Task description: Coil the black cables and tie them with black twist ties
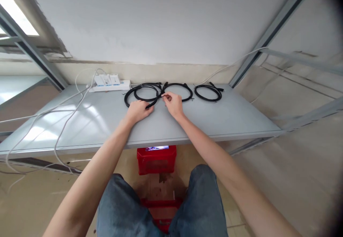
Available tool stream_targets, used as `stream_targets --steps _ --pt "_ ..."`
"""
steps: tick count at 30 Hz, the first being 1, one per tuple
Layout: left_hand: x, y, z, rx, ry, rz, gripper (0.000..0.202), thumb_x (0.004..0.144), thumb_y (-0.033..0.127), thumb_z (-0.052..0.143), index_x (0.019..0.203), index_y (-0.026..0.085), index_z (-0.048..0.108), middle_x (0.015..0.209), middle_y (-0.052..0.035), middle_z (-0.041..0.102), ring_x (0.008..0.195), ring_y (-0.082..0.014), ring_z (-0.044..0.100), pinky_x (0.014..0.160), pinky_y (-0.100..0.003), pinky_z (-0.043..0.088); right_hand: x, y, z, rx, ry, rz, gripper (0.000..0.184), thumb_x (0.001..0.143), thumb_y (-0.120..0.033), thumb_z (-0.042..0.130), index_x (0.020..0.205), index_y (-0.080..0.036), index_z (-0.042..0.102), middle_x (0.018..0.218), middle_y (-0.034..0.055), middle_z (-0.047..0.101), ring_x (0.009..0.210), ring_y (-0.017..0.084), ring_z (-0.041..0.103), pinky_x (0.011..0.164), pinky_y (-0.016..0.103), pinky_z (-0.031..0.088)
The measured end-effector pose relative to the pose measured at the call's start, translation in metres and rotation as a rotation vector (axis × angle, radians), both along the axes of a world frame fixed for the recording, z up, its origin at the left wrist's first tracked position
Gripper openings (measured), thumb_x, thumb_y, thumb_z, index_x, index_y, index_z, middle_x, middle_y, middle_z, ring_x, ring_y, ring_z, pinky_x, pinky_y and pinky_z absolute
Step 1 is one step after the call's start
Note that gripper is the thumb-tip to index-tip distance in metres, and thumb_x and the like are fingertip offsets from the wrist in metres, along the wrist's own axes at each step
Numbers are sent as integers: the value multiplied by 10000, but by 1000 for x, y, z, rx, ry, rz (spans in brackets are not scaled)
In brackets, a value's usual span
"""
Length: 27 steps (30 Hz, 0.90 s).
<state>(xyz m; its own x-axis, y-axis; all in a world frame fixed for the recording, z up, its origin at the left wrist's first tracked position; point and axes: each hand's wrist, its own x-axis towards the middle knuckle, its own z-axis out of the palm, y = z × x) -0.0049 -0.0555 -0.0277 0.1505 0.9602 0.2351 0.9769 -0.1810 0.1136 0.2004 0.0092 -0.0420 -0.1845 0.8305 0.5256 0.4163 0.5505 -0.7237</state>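
My left hand (139, 110) rests on the table with its fingers closed round the near side of a coiled black cable (128, 95). Thumb and forefinger of my right hand (173, 103) are pinched together at the right edge of that coil. Whatever lies between those fingertips is too small to make out. Behind the held coil, partly overlapped by it, lies another black cable coil (146, 84). A third coil (190, 93) sits just beyond my right hand, which covers part of it. Farther right lies a separate black coil (208, 92) with its plug ends on top.
A white power strip (118, 86) with white adapters (107, 79) stands at the back left. Loose white cords (77, 105) trail over the grey table (214, 119) and its front edge. Metal posts (270, 33) flank it. A red box (157, 162) is underneath.
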Motion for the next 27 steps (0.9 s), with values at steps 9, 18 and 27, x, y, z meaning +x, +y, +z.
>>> stream_targets --steps 9,18,27 --pt "2 0 2 -41 56 -10 494 1075 501 434 868 224 787 951 -173 830 1015 -400 794 783 -430 506 148 -29 -9 350 -525 22 335 1009 -130 554 1156 -214 843 1077 82 849 958 238 786 799 328 572" --pt "1 1 -3 23 12 -46 344 1056 461 524 997 233 775 887 -151 811 932 -383 785 749 -414 488 184 -32 -11 133 -604 -247 502 902 -34 497 1205 -215 853 1232 123 851 1105 310 802 892 428 611" --pt "3 0 1 14 -13 -49 386 1065 467 500 952 229 782 885 -156 811 950 -389 783 740 -425 481 185 -36 -6 120 -460 -388 331 916 -123 480 879 -230 792 838 84 775 862 292 753 816 411 547"
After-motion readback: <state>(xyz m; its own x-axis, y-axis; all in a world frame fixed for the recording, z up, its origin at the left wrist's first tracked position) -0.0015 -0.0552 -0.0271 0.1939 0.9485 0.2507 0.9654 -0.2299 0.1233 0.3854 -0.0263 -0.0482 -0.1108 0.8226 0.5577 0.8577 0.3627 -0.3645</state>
